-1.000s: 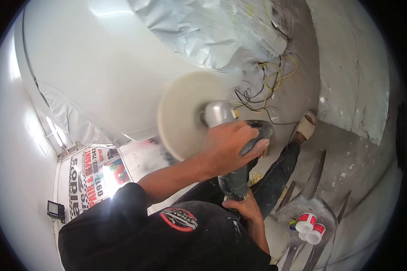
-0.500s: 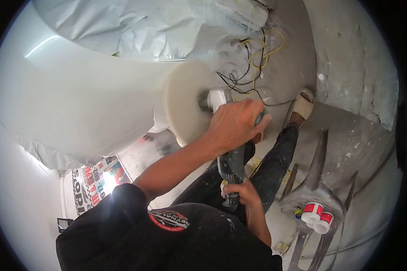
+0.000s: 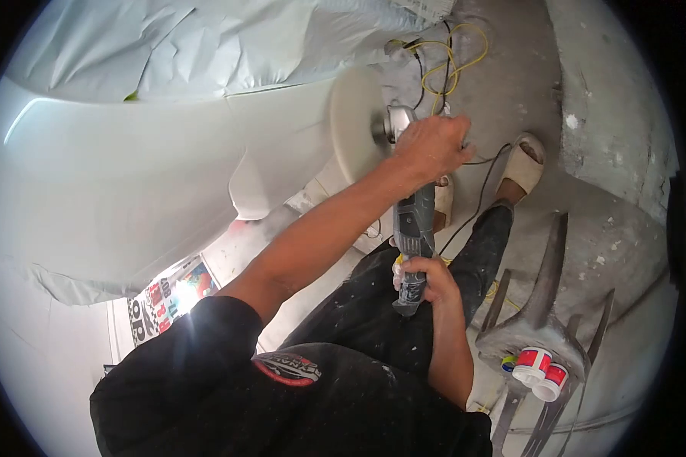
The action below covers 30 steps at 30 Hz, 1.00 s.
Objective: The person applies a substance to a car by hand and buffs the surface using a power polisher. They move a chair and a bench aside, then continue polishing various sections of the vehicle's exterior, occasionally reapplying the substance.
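Note:
My left hand is wrapped over the front of a grey polisher, just behind its silver head. Lower down, my right hand grips the rear end of the tool's body. A large round whitish buffing pad sits on the head, seen nearly edge-on. It is up against the far right end of a smooth, pale, curved car panel, overlapping it in this view. Crinkled plastic sheeting covers what lies above the panel.
Black and yellow cords lie looped on the dusty floor. At lower right, a grey stool-like stand holds red-and-white containers. A rough grey block stands at upper right. A printed banner lies under the panel.
The polisher and both hands have moved up and to the right, the pad shifting along the panel toward its far end. The view has also shifted slightly. Both hands keep their grip.

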Motion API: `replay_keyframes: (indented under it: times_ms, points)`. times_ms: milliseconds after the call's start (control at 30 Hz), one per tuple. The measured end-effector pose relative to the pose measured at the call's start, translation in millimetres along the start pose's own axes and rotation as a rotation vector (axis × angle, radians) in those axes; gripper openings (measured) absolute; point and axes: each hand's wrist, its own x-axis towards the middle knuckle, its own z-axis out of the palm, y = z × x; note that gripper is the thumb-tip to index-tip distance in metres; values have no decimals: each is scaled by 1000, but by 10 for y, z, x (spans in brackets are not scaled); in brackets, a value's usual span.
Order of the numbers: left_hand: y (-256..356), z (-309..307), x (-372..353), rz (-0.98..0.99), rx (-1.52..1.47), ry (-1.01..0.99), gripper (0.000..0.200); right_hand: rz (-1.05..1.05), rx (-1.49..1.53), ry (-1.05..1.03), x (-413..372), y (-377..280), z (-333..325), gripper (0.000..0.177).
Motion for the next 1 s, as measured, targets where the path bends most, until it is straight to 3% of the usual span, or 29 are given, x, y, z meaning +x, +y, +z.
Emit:
replay_keyframes:
  times_ms: [100, 500, 733, 833, 1000]
  points:
    - [-60, 11, -183, 39, 0, -17, 35, -17, -21, -17, -32, 338, 6, 64]
    - [69, -200, -1418, 133, -21, -63, 33, -140, -41, -21, -335, 1446, 475, 74]
    - [-186, -96, -2181, 303, -42, 96, 32, -211, -109, 40, -194, 2213, 448, 73]
    - [-280, -61, -2455, 342, -77, 133, 33, -249, -94, 57, -162, 2499, 450, 50]
    - [-165, -246, -2592, 397, -57, 236, 34, -332, -198, 107, -255, 2500, 567, 45]
